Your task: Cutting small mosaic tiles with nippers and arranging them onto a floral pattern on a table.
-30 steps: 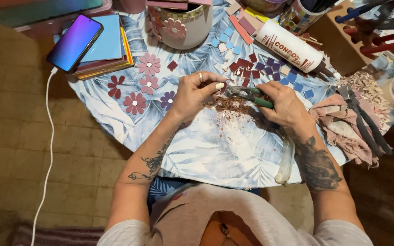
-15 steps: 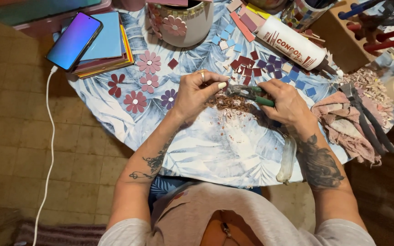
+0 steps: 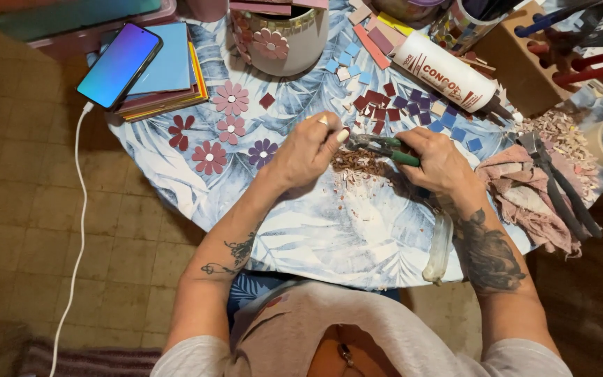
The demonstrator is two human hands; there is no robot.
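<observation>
Metal nippers (image 3: 378,146) with green handles, gripped in closed right hand (image 3: 441,162) | left hand (image 3: 308,150) fingers pinch small pale tile chip (image 3: 324,121) at the nipper tip | crumbly shards (image 3: 357,166) below on leaf-print table (image 3: 329,230)

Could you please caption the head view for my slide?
Left hand pinches a small tile piece against green-handled nippers in the right hand, above tile chips.

Your lighting's pretty even and soft from overhead, with the table (image 3: 357,237) bright and the floor (image 3: 29,230) dimmer. Shadows are weak. The phone screen (image 3: 118,64) glows, edges bend a bit wide-angle style, and everything's fairly sharp.
</observation>
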